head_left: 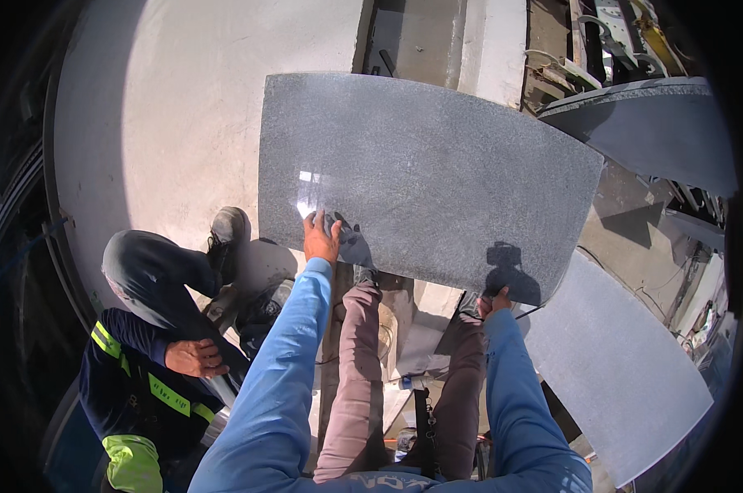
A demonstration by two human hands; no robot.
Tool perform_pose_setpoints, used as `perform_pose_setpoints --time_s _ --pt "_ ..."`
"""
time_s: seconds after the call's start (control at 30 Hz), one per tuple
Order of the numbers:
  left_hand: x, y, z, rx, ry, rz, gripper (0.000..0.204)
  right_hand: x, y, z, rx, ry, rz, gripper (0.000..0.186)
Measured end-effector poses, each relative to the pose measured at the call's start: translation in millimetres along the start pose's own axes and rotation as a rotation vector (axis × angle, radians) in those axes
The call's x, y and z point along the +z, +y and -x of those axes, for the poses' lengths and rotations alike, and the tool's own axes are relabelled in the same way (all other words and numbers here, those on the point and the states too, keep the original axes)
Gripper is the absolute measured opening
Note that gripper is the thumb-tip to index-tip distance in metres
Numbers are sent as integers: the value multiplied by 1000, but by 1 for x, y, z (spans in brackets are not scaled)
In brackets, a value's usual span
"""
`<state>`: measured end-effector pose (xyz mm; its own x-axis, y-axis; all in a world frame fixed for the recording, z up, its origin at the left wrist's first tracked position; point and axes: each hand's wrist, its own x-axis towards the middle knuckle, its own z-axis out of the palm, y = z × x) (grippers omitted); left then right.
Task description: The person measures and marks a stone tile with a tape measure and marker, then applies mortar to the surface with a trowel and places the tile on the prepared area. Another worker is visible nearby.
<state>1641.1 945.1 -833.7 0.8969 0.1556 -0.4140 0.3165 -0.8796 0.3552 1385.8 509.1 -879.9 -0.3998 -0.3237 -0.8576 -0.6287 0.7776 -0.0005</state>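
A large dark grey, polished, speckled stone slab [437,177] lies in front of me, its near edge above my legs. My left hand [320,237] rests at that edge with its fingers spread on the top face, beside a bright patch of reflected sun. Farther right, my right hand [494,302] holds the near edge, closed on it; the fingers under the slab are hidden. Shadows of my head and hands fall on the surface.
A person in a dark top with yellow-green bands sits at my left, one hand [197,358] over a knee. A lighter grey slab [614,370] lies at lower right and another curved slab [650,131] at upper right. Metal scrap [626,41] is piled behind a pale concrete surface [199,123].
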Motion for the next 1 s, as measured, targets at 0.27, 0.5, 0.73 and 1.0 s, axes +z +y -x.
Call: perform_pose_setpoints --time_s 0.27,0.5,0.73,1.0 --pt "-1 48 218 -18 -285 129 55 -16 53 94 -772 -247 687 40" --pt "-106 78 290 -51 -208 80 50 -91 41 260 -910 -688 843 50" --pt "-169 131 285 188 -204 479 35 -291 -93 316 -1055 -185 543 50" --pt "-188 131 204 938 -883 -597 48 -502 32 305 -732 286 -364 45"
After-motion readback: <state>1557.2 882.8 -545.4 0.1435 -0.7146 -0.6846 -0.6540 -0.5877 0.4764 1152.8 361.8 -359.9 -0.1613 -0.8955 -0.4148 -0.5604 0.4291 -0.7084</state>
